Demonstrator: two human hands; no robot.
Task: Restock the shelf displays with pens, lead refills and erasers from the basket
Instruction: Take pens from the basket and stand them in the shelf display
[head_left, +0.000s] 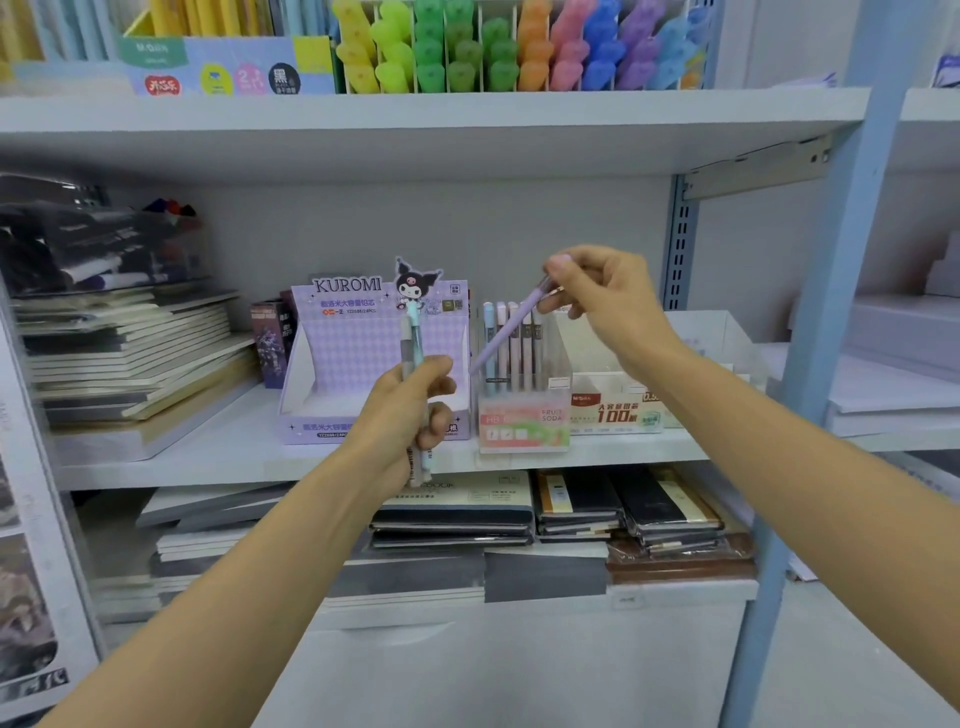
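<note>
My left hand (410, 410) grips a small upright bundle of pale pens (414, 338), blue and grey, in front of the purple Kuromi display box (332, 358). My right hand (608, 299) pinches the top end of a lilac pen (511, 332), which slants down to the left over the clear pen holder (524, 415). That holder stands on the middle shelf and has several pastel pens (511, 343) upright in it. The basket is out of view.
A white lead-refill box (615, 410) and a clear bin (711, 338) stand right of the holder. Notebook stacks (130, 353) fill the shelf's left side and the shelf below (571, 512). Coloured highlighters (519, 47) line the top shelf. A blue upright post (831, 312) rises on the right.
</note>
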